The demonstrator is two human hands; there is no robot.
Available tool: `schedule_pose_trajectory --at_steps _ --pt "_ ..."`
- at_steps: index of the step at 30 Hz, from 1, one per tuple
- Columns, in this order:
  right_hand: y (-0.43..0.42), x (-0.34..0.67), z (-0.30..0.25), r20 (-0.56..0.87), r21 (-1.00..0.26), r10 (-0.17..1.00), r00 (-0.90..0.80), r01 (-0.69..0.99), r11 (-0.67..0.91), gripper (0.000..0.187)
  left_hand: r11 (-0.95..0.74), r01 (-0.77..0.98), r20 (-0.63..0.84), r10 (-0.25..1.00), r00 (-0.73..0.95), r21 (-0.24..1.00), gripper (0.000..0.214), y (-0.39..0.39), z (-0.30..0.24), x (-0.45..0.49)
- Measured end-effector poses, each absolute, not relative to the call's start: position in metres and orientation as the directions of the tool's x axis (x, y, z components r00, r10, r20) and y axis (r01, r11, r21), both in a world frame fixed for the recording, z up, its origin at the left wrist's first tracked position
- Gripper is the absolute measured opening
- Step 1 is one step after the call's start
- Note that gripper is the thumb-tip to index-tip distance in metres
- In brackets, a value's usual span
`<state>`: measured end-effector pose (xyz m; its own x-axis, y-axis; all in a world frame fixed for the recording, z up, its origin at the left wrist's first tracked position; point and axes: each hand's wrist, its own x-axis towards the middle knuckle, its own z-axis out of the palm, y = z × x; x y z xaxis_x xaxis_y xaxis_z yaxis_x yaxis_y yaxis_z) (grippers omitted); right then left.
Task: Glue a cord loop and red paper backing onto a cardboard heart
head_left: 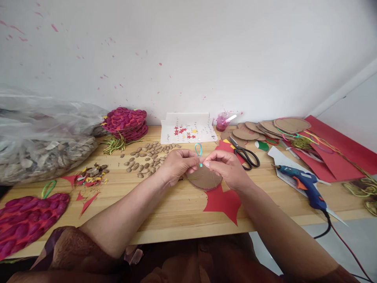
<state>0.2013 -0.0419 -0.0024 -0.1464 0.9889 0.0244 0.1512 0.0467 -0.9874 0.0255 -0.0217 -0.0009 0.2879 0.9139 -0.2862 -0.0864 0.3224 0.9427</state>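
Observation:
My left hand (183, 163) and my right hand (223, 165) meet at the middle of the table, both closed with fingertips pinched together. Between them they grip a light-blue cord loop (198, 148), its rounded end standing up above the fingers and a short tail below. A round cardboard disc (205, 181) lies beneath my hands, partly covered by them. Under the disc's near edge is a cut piece of red paper (224, 204). Left of my hands, many brown shells or nuts (150, 155) are spread on the wood.
Black scissors (247, 154) lie right of my hands, with cardboard discs (262, 127) behind. A blue glue gun (306, 184) rests at the right, its cable over the edge. Magenta-covered pieces (125, 124), a plastic bag (44, 141) and a paper with stars (188, 127) stand around.

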Motion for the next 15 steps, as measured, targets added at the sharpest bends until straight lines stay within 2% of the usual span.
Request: schedule_pose_trajectory --at_steps 15 --pt "-0.0405 0.2015 -0.0014 0.026 -0.992 0.994 -0.106 0.121 0.039 0.015 0.38 -0.107 -0.337 0.896 0.288 0.919 0.038 -0.0198 0.005 0.0238"
